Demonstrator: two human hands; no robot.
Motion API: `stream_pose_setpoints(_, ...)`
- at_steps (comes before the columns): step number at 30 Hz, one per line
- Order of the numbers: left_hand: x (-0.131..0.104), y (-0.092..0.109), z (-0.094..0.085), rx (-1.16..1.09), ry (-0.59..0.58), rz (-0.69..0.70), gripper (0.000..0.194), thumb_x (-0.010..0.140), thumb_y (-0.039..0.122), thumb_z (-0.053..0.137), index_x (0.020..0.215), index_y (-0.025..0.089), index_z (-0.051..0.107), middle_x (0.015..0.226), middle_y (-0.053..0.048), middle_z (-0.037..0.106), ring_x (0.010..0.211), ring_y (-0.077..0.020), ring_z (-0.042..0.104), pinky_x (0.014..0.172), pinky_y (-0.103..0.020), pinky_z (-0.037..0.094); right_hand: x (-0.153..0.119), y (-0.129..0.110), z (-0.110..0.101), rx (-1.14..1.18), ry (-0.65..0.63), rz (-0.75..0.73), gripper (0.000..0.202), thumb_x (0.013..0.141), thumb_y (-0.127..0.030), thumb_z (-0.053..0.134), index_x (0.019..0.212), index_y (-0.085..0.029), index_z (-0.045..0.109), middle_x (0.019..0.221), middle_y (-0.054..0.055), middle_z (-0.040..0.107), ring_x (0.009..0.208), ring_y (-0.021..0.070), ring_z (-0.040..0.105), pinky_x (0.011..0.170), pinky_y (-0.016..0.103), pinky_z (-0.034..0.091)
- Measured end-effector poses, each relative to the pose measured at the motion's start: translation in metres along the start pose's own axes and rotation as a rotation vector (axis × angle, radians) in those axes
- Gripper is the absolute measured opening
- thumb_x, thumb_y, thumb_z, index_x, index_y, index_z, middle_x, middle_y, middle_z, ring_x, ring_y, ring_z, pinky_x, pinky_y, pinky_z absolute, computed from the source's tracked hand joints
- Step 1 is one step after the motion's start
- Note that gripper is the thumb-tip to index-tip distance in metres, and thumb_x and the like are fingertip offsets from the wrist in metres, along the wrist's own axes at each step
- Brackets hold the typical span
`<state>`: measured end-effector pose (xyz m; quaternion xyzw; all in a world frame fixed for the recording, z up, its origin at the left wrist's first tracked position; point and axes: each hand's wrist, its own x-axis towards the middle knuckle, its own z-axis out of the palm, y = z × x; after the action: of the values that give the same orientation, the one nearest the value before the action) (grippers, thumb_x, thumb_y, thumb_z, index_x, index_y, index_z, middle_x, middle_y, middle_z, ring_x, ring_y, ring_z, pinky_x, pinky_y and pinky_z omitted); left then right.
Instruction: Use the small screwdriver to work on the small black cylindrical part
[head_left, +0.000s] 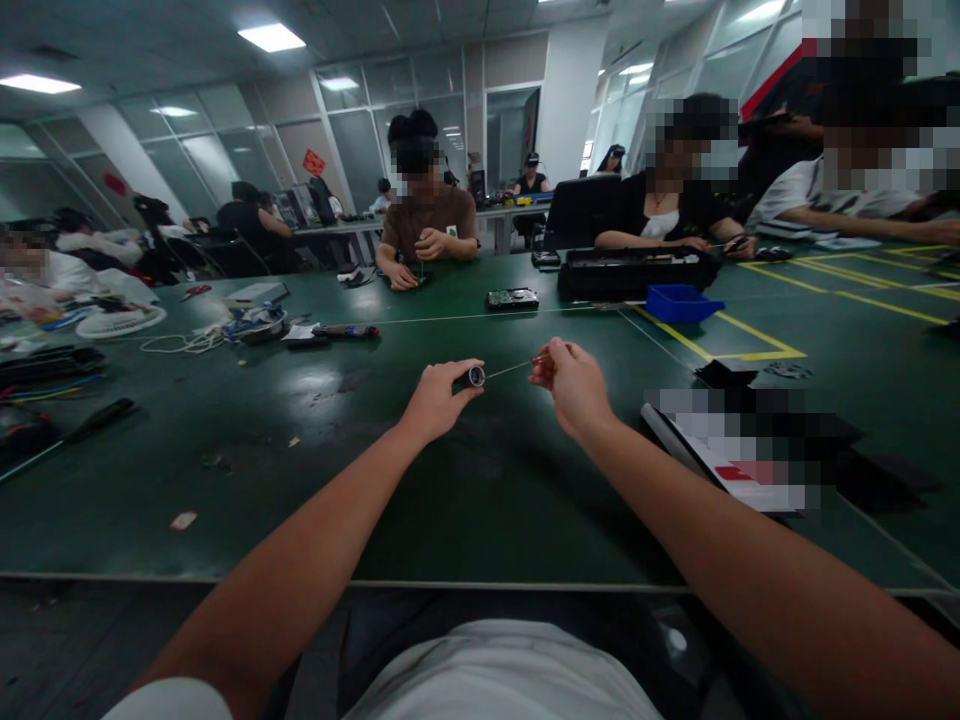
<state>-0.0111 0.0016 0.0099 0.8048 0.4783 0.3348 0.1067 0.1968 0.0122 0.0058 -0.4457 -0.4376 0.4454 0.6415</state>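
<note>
Between the thumb and fingers of my left hand (442,400) is a small black cylinder (474,377) with a pale ring round its open end. That end faces right. My right hand (574,385), a short way off at the same height, is closed on a thin metal rod (510,369). The rod's free tip points left and lies close to the mouth of the cylinder; whether they touch I cannot tell. My fingers hide most of the rod's other end, where a bit of red shows. Both hands are above the green table (360,500).
A blue tray (681,303), a long black casing (637,272) and a hard drive (512,299) lie across the table. At right is a white-and-black box (720,460); at left, cables (255,325) and a screwdriver (97,418). A co-worker (427,225) sits opposite.
</note>
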Motion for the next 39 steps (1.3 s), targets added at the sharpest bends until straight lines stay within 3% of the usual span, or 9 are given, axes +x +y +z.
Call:
stream_pose_setpoints(4,0.000,-0.003,0.002,0.031,-0.038,0.019,0.039,0.089,0.027,0.068,0.128,0.025,0.065,0.118,-0.007,0.072,0.109,-0.0253,0.062,0.103,-0.046,0.039,-0.005,-0.003,0.003,-0.088,0.023,-0.094,0.026,0.092,-0.048,0.053,0.084,-0.023,0.056,0.076,0.002,0.064,0.065,0.0154,0.061,0.061,0.031,0.053)
stream_pose_setpoints(13,-0.002,0.000,0.003,0.032,-0.066,0.018,0.041,0.087,0.027,0.070,0.129,0.026,0.065,0.119,-0.007,0.071,0.110,-0.0261,0.061,0.106,-0.048,0.037,-0.018,-0.008,0.006,-0.348,-0.065,-0.297,0.025,0.095,-0.045,0.050,0.087,-0.022,0.057,0.072,0.000,0.065,0.066,0.0164,0.062,0.065,0.033,0.048)
stream_pose_setpoints(29,-0.002,-0.002,0.007,0.018,-0.056,0.003,0.042,0.087,0.026,0.070,0.129,0.025,0.066,0.118,-0.007,0.072,0.107,-0.0255,0.063,0.100,-0.044,0.044,-0.017,-0.006,0.005,-0.356,-0.071,-0.246,0.024,0.095,-0.045,0.048,0.088,-0.024,0.056,0.073,0.000,0.065,0.064,0.0165,0.061,0.063,0.033,0.047)
stream_pose_setpoints(39,-0.002,-0.003,0.008,-0.015,-0.069,-0.020,0.044,0.085,0.029,0.073,0.128,0.025,0.067,0.118,-0.007,0.072,0.107,-0.0254,0.065,0.100,-0.044,0.045,-0.021,-0.011,0.003,-0.477,-0.063,-0.336,0.024,0.098,-0.044,0.045,0.090,-0.024,0.056,0.075,0.001,0.066,0.070,0.0183,0.062,0.068,0.035,0.045)
